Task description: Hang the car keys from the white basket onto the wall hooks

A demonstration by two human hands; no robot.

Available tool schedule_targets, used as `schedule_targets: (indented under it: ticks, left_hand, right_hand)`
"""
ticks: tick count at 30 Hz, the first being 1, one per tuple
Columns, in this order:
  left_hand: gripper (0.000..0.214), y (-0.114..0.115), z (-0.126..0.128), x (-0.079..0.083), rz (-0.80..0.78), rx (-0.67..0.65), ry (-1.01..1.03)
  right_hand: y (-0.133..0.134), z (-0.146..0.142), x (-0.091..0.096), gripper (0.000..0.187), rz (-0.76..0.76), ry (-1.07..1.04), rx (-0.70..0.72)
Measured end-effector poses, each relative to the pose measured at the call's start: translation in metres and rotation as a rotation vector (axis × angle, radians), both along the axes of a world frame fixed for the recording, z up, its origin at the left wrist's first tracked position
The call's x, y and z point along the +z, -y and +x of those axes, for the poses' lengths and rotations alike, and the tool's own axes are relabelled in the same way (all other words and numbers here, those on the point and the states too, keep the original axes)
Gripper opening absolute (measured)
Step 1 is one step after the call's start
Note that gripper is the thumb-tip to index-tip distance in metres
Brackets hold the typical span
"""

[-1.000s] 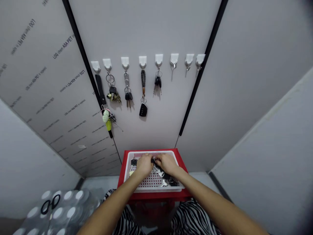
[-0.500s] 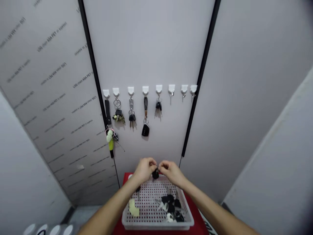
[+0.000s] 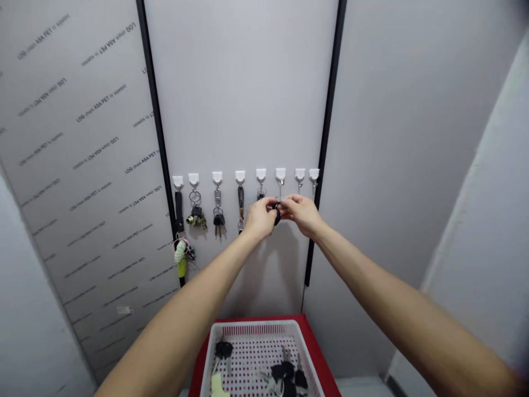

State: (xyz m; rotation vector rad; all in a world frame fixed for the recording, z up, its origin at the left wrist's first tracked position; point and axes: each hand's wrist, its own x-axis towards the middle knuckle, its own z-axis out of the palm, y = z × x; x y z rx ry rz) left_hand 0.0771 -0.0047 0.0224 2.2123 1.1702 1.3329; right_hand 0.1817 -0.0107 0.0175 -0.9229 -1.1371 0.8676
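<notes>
Both hands are raised to a row of white wall hooks point(image 3: 280, 175). My left hand point(image 3: 260, 216) and my right hand point(image 3: 303, 212) are closed together on a small black key set point(image 3: 276, 215), held just below the sixth hook from the left. Several key sets hang on the hooks to the left, among them a black strap with a green tag point(image 3: 179, 242) and black keys point(image 3: 219, 219). Two hooks point(image 3: 306, 174) at the right end are bare. My left hand hides part of the fifth hook's keys.
Below stands a white perforated basket point(image 3: 252, 331) holding more black keys, on a red stool point(image 3: 314, 353). Black vertical strips point(image 3: 326, 138) divide the grey wall panels. The left panel carries printed film text.
Both hands lifted a black key set out of the basket and raised it to the hooks. The view tilted upward, so the basket now lies at the bottom edge.
</notes>
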Motion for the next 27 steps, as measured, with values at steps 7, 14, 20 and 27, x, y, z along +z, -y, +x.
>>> schedule_targets:
  ticks: [7, 14, 20, 27]
  left_hand:
    - [0.032, -0.006, 0.017, 0.035, 0.047, 0.063, -0.092]
    - [0.031, -0.012, 0.021, 0.024, 0.014, 0.071, -0.217]
    - [0.033, 0.006, 0.004, -0.014, 0.022, 0.043, -0.201]
    - [0.031, 0.059, -0.032, -0.146, -0.320, -0.190, -0.497]
  right_hand:
    - [-0.019, 0.010, 0.036, 0.004, 0.046, -0.027, -0.136]
    - [-0.030, 0.011, 0.026, 0.009, -0.101, -0.018, -0.142]
    - [-0.021, 0.019, -0.004, 0.015, -0.023, 0.119, -0.317]
    - [0.058, 0.013, -0.137, 0.019, -0.143, 0.981, 0.159]
